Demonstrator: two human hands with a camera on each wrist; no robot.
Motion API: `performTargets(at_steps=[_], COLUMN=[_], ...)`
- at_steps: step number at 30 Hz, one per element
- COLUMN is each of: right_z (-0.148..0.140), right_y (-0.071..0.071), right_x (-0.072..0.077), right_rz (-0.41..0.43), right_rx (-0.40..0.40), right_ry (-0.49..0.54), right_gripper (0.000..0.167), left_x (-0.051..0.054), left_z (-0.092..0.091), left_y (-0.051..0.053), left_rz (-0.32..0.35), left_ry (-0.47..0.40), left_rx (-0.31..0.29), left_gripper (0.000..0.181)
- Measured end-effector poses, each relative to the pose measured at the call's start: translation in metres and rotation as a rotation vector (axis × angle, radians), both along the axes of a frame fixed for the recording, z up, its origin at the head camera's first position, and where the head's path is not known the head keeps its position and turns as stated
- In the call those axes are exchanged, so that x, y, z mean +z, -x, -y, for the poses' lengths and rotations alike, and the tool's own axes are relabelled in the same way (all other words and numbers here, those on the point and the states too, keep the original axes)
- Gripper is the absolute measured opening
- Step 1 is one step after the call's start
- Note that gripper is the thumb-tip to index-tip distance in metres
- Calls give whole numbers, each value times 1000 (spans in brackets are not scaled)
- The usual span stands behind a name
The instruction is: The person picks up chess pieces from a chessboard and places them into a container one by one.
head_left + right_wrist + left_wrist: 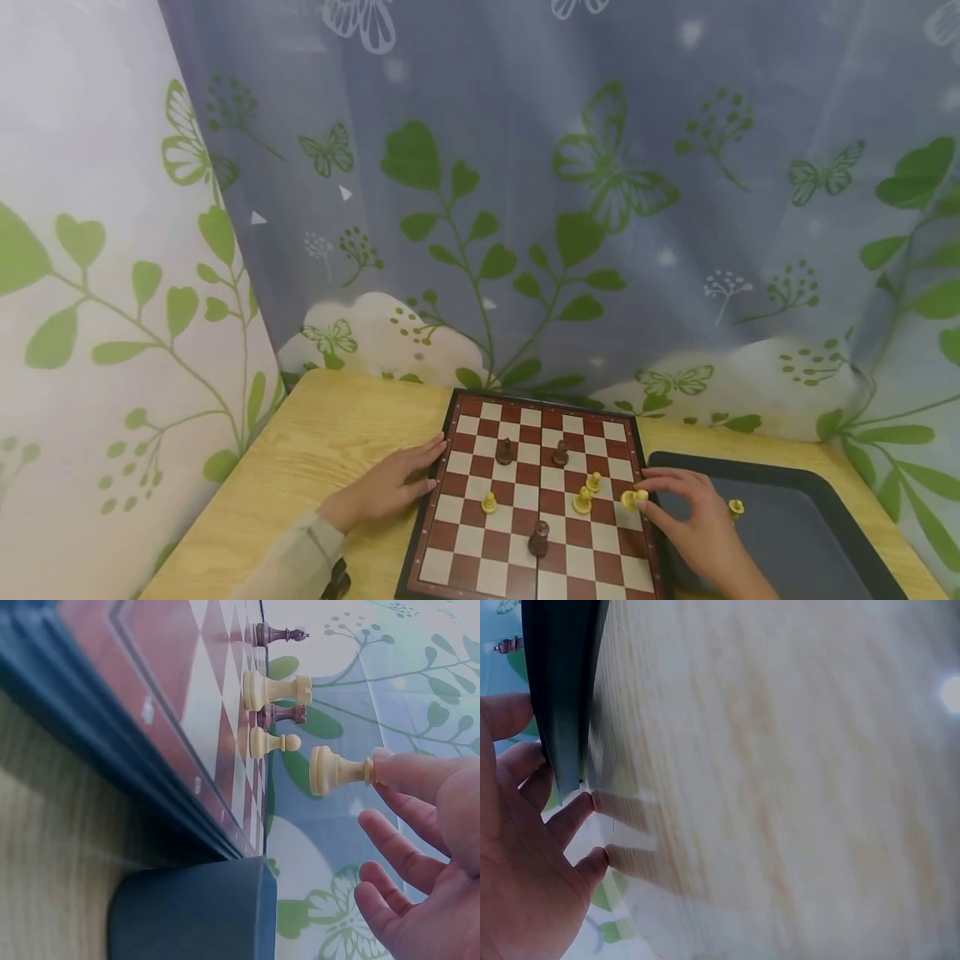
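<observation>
My right hand point(697, 517) pinches a yellow chess piece point(633, 499) by its top, near the right edge of the chessboard point(480, 572). In the right wrist view that piece point(334, 771) hangs sideways between thumb and index finger of the hand point(431, 840), its base away from the board squares. My left hand point(382, 487) rests at the board's left edge, fingers relaxed; in the left wrist view the hand point(536, 847) touches the dark board side point(562, 690). On the board stand yellow pieces point(582, 500) and dark pieces point(538, 539).
A dark tray point(787, 533) lies right of the board with a yellow piece point(736, 507) on it, partly behind my right hand. The wooden table point(337, 417) reaches a patterned curtain point(510, 208) at the back.
</observation>
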State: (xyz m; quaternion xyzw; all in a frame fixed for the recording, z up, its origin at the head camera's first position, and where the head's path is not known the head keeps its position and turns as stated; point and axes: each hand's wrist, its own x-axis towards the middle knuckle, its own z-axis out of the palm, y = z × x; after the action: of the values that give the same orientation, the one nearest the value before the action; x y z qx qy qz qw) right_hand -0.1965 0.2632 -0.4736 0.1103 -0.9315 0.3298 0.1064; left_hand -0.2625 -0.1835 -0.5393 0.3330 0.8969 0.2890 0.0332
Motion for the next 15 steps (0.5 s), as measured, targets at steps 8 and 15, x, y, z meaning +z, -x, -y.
performTargets(at_steps=[8, 15], right_z=[-12, -24], right_y=[-9, -21], right_x=[-3, -6], right_rz=[30, -60], right_rx=[-58, -127], right_ry=[9, -24], right_gripper=[16, 17], left_x=[-3, -5], left_z=[-1, -2], left_y=[1, 4], left_rz=[-7, -18], left_ry=[-15, -14], left_rx=[4, 9], left_gripper=[60, 60])
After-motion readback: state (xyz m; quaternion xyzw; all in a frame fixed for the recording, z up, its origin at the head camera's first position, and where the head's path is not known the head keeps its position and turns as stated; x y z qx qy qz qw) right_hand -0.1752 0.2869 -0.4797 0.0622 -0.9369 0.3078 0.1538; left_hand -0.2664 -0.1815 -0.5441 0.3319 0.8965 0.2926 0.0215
